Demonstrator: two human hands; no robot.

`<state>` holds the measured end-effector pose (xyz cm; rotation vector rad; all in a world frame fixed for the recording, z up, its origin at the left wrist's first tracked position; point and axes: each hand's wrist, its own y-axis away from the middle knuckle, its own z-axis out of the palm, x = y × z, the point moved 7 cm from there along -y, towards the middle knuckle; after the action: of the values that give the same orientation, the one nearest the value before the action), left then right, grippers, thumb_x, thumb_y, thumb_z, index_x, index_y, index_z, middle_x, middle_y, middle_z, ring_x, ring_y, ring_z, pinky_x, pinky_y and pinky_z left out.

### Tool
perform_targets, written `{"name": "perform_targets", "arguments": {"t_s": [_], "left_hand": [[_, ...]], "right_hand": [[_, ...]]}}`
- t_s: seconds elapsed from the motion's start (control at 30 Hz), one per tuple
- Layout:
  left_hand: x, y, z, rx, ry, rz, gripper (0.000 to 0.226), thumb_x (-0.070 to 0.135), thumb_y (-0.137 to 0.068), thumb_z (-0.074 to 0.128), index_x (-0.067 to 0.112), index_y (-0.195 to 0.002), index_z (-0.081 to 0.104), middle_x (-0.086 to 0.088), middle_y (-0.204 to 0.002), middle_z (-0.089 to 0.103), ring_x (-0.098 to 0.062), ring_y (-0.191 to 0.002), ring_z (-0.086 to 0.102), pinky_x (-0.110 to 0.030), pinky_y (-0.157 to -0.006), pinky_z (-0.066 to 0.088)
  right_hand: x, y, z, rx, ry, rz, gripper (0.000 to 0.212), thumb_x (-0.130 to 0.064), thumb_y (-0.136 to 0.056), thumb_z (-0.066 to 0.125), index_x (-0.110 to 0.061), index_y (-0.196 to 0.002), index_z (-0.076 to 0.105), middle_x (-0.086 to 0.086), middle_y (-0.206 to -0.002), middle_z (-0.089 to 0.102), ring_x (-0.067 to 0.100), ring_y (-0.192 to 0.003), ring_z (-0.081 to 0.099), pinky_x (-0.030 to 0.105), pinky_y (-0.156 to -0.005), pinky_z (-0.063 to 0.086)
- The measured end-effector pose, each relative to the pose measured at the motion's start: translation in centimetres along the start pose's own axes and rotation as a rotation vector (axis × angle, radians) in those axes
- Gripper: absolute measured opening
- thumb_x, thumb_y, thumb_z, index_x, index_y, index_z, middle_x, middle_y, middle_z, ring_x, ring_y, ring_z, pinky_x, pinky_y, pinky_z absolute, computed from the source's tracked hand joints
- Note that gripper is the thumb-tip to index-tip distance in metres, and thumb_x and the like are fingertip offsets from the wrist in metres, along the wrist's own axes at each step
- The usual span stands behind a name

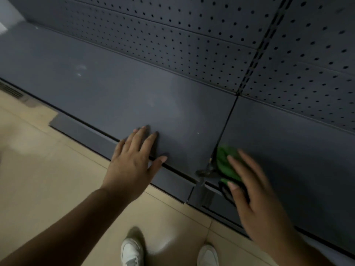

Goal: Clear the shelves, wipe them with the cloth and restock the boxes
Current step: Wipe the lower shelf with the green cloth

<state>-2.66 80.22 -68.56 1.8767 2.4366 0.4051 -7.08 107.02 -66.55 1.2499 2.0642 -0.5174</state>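
Right hand, fingers straight, pressed the green cloth onto the shelf just right of the panel seam; left hand lay flat, left of it. Shelf was bare: clearing apparently done, wiping underway, restocking outstanding

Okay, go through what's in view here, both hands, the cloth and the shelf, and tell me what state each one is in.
Left hand: fingers straight, lying flat on the shelf's front edge, holding nothing.
Right hand: motion-blurred, fingers straight, pressing down on the cloth.
Green cloth: bunched up, under the right hand, lying beside the seam between two shelf sections.
Shelf: pale smudges on its grey surface.
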Motion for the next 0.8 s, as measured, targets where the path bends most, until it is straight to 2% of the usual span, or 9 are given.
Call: {"name": "perform_targets", "arguments": {"t_s": [0.1,0.2,0.27,0.33,0.47,0.63,0.73,0.8], "left_hand": [[-2.8,-1.0,-1.4,0.026,-0.025,-0.011,0.083,0.075,-0.092,0.007,0.029,-0.159,0.019,-0.004,-0.167,0.017,-0.025,-0.154,0.014,-0.042,-0.123,0.008],[-5.4,-2.4,-2.1,0.043,-0.052,-0.024,0.082,0.075,-0.094,0.010,0.028,-0.160,0.020,-0.005,-0.166,0.021,-0.026,-0.153,0.019,-0.045,-0.124,0.012],[-7.2,-3.2,-2.1,0.037,-0.063,-0.032,0.079,0.074,-0.097,0.015,0.026,-0.158,0.024,-0.007,-0.164,0.027,-0.028,-0.151,0.023,-0.049,-0.124,0.019],[-8.3,-3.8,-1.8,0.031,-0.065,-0.030,0.080,0.074,-0.096,0.015,0.024,-0.156,0.029,-0.010,-0.161,0.033,-0.032,-0.149,0.029,-0.053,-0.122,0.025],[-8.7,-4.4,-1.3,0.000,-0.070,-0.007,0.074,0.069,-0.099,0.021,0.021,-0.154,0.035,-0.014,-0.158,0.037,-0.037,-0.146,0.033,-0.055,-0.118,0.030],[-9.2,-4.5,-1.2,-0.052,-0.118,0.028,0.078,0.070,-0.095,0.018,0.020,-0.151,0.039,-0.015,-0.154,0.041,-0.040,-0.141,0.039,-0.056,-0.113,0.037],[-9.4,-4.8,-1.2,-0.070,-0.138,0.051,0.079,0.069,-0.095,0.016,0.018,-0.151,0.040,-0.017,-0.152,0.043,-0.040,-0.139,0.041,-0.057,-0.111,0.039],[-9.4,-4.8,-1.1,-0.071,-0.145,0.055,0.077,0.067,-0.096,0.018,0.018,-0.151,0.040,-0.018,-0.152,0.044,-0.041,-0.139,0.041,-0.058,-0.110,0.039]], "right_hand": [[-1.9,1.2,3.1,0.002,0.067,-0.115,0.056,-0.030,-0.095,0.047,-0.036,-0.150,0.039,-0.013,-0.164,0.025,0.012,-0.148,0.030,0.026,-0.116,0.033],[-3.1,1.1,5.6,0.016,0.174,-0.149,0.067,-0.019,-0.084,0.061,-0.024,-0.149,0.044,0.001,-0.163,0.031,0.023,-0.149,0.029,0.046,-0.117,0.037],[-3.2,0.3,7.8,-0.038,0.276,-0.179,0.074,-0.014,-0.078,0.074,-0.018,-0.147,0.048,0.007,-0.161,0.035,0.029,-0.150,0.030,0.052,-0.119,0.032],[-3.3,-0.8,9.6,-0.116,0.395,-0.192,0.076,-0.018,-0.080,0.079,-0.016,-0.149,0.048,0.008,-0.162,0.034,0.032,-0.151,0.030,0.052,-0.118,0.025],[-3.8,-3.5,10.5,-0.170,0.541,-0.149,0.072,-0.031,-0.095,0.061,-0.017,-0.159,0.031,0.007,-0.168,0.022,0.027,-0.156,0.016,0.048,-0.125,0.021],[-3.5,-8.7,9.6,-0.176,0.558,-0.012,0.060,-0.038,-0.108,0.027,-0.015,-0.162,0.017,0.007,-0.171,0.005,0.025,-0.157,-0.001,0.046,-0.127,0.011],[-2.1,-14.3,8.0,-0.099,0.567,0.105,0.060,-0.038,-0.109,0.024,-0.012,-0.162,0.014,0.011,-0.170,0.003,0.028,-0.157,-0.002,0.045,-0.128,0.005],[-1.1,-17.8,6.9,-0.032,0.598,0.159,0.059,-0.036,-0.109,0.029,-0.009,-0.161,0.018,0.015,-0.168,0.012,0.033,-0.156,0.008,0.046,-0.127,0.010]]}}
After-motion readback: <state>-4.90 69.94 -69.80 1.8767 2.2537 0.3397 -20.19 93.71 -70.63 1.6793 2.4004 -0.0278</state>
